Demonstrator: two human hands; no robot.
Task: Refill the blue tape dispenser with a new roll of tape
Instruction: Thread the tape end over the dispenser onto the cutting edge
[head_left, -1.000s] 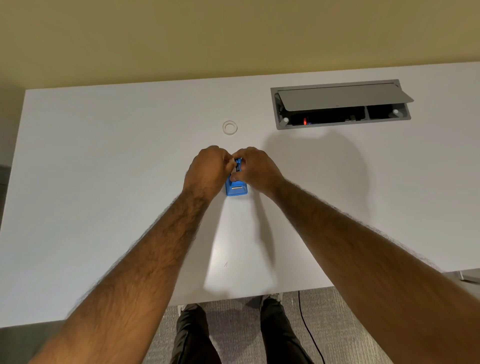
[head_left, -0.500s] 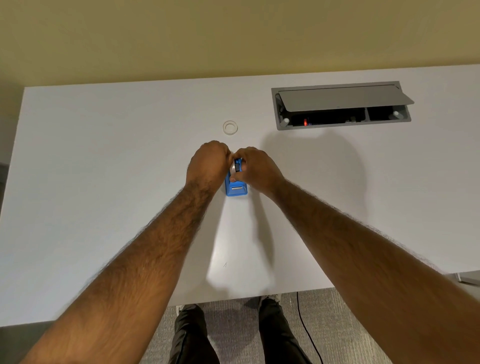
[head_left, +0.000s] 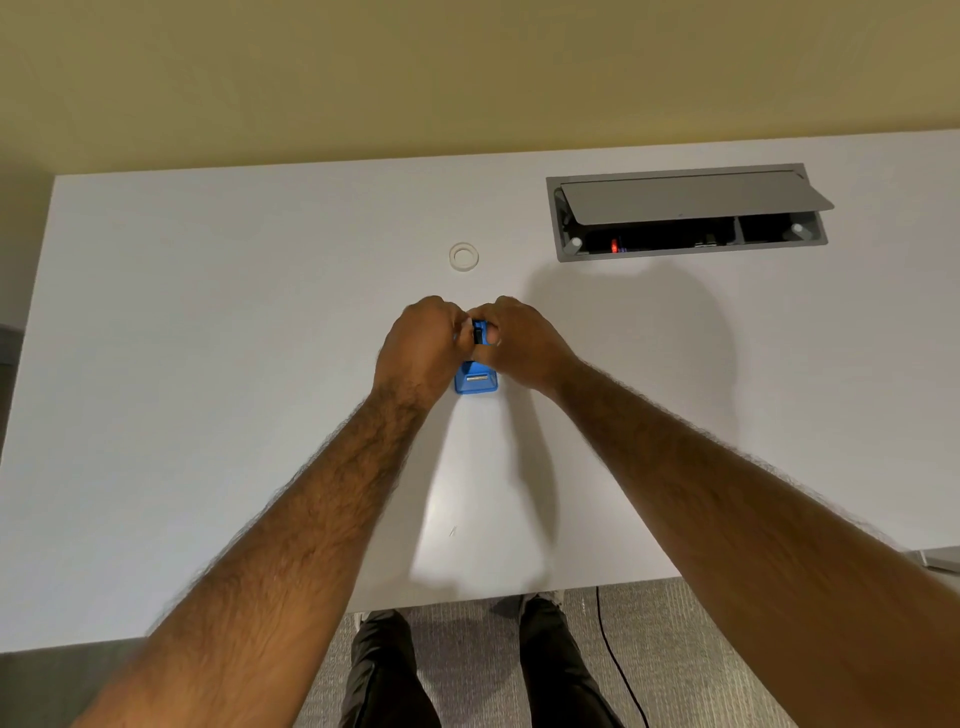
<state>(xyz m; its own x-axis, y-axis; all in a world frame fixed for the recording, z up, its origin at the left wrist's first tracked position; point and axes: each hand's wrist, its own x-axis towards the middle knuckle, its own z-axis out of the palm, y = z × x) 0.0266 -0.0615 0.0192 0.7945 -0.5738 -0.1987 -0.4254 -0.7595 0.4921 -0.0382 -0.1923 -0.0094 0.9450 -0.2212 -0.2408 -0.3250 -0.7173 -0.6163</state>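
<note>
Two dark trouser legs (head_left: 384, 670) stand on grey carpet below the near edge of the white counter (head_left: 182, 415), with a thin black cable (head_left: 618, 660) trailing across the carpet beside the right leg. Both bare forearms reach forward over the counter and meet near its middle. There the blue tape dispenser (head_left: 476, 383) sits on the counter surface, its near end with a small metal strip showing between the wrists. The left hand (head_left: 422, 347) is curled closed against the dispenser's left side, and the right hand (head_left: 522, 342) is curled closed against its right side, fingertips pinching at the top, where a dark part shows between blue edges. Whether either grip has hold of a roll inside the dispenser cannot be told, since the fingers cover it.

Compared with half a second ago, the left hand's knuckles have closed in toward the right hand's, so less of the gap between them shows; the dispenser has stayed in the same place.

Farther back, a clear tape ring (head_left: 464, 256) lies flat on the counter, well apart from the hands. Beyond it to the right, a grey cable hatch (head_left: 685, 213) stands with its lid tilted open, a small red light inside.
</note>
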